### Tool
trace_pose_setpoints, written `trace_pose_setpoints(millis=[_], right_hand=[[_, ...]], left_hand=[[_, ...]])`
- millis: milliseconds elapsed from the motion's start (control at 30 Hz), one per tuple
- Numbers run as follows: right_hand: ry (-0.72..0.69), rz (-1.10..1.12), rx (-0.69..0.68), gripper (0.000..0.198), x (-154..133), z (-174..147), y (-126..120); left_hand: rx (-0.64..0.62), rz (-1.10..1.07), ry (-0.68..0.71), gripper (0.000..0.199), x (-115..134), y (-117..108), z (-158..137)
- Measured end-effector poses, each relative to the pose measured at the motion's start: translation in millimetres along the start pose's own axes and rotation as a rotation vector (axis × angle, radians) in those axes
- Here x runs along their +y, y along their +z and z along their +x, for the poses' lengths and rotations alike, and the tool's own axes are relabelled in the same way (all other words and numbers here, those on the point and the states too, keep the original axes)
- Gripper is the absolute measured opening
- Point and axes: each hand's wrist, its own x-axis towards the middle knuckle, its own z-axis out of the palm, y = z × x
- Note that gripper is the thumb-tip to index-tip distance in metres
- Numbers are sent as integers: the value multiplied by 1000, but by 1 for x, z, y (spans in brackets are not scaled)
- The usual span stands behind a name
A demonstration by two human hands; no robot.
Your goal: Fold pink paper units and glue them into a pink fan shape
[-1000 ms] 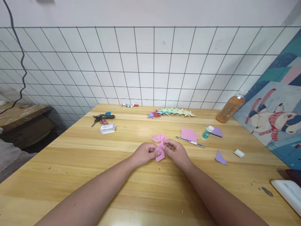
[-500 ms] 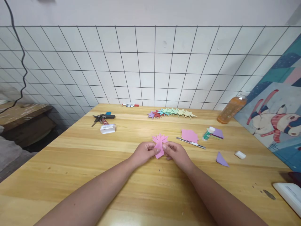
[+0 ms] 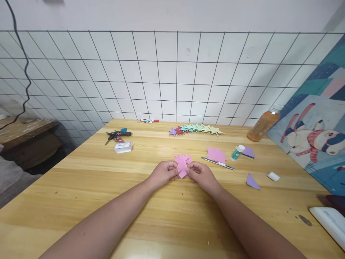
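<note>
A folded piece of pink paper [image 3: 182, 165] with a fan of points at its top is held upright above the middle of the table. On its left edge, my left hand [image 3: 165, 172] is closed, thumb in front. My right hand [image 3: 199, 173] pinches the right edge, its thumb also on the front face. The paper's lower end comes to a point between the thumbs. Right of my hands lie a stack of pink paper sheets [image 3: 216, 155] and a slim craft knife [image 3: 217, 163]. Fingers behind the paper are partly hidden.
Beyond my hands lies a row of colourful folded paper leaves [image 3: 198, 128]. A glue stick [image 3: 237, 152], purple paper sheets [image 3: 248, 152], a purple paper triangle [image 3: 252, 181], an eraser [image 3: 273, 176] and a bottle [image 3: 263, 125] are at right. Keys [image 3: 117, 135] and a small box [image 3: 123, 147] sit left.
The lower end of the pink paper, squared off before, now shows as a point. Both hands keep their hold on its edges. The view has shifted slightly.
</note>
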Motion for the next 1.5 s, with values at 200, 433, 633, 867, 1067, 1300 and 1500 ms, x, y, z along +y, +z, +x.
trace_pose_setpoints(millis=[200, 433, 633, 867, 1067, 1300, 1500], right_hand=[[10, -33, 37, 18, 7, 3, 1], [-46, -110, -16, 15, 7, 3, 0], [-289, -229, 30, 26, 3, -3, -5], [-636, -588, -15, 26, 6, -5, -9], [-618, -525, 36, 14, 4, -3, -8], [-431, -264, 75, 6, 2, -5, -2], [-249, -86, 144, 12, 3, -1, 1]], left_hand=[[-55, 11, 14, 30, 0, 0, -1], [-58, 27, 11, 31, 0, -1, -1], [-5, -63, -36, 31, 0, -3, 1], [-52, -114, -38, 31, 4, -8, -1], [-135, -79, -25, 30, 4, -9, -2], [-124, -39, -7, 30, 1, -8, -1], [-126, 16, 39, 35, 5, -2, -6]])
